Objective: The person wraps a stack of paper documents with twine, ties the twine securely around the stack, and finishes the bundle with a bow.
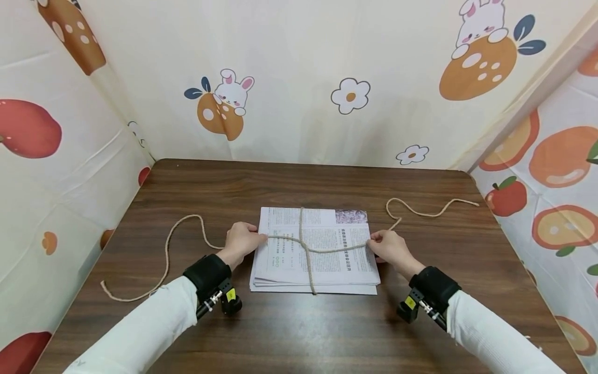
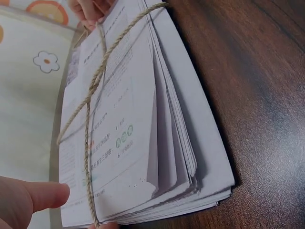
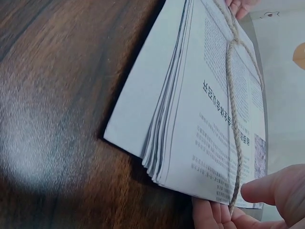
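Observation:
A stack of folded newspapers (image 1: 280,267) lies on the wooden table, with a twine rope (image 1: 337,251) crossed over its top near the middle. My left hand (image 1: 242,240) grips the stack's left edge where the rope passes over it; in the left wrist view its thumb (image 2: 50,195) shows above the paper and a fingertip shows at the rope. At the right edge, my right hand (image 1: 391,248) holds the stack, fingers (image 3: 207,214) under the paper and thumb (image 3: 267,188) above, close beside the rope. The undersides of the papers are hidden.
One loose rope end (image 1: 167,254) curves over the table (image 1: 327,337) on the left, passing by the left forearm. The other rope end (image 1: 432,214) loops out at the back right. Printed fabric walls (image 1: 289,119) enclose the back and sides.

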A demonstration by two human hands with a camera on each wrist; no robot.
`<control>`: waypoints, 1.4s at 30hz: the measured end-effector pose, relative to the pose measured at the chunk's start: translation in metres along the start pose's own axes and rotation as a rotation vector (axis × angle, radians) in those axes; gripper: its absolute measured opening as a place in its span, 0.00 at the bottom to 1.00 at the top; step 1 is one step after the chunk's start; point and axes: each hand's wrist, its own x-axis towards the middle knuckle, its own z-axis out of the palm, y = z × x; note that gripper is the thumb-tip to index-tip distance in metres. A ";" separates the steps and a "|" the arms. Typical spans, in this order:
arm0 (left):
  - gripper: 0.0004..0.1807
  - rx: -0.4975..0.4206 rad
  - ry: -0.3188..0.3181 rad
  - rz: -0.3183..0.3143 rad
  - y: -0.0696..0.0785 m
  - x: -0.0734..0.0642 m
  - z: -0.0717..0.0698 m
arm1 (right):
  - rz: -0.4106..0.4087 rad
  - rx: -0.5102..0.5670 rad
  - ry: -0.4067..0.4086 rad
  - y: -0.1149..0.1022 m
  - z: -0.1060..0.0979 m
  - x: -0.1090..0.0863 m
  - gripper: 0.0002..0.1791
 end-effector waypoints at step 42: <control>0.15 -0.151 -0.089 -0.063 -0.006 0.012 -0.007 | 0.076 0.149 -0.164 -0.005 -0.009 0.004 0.12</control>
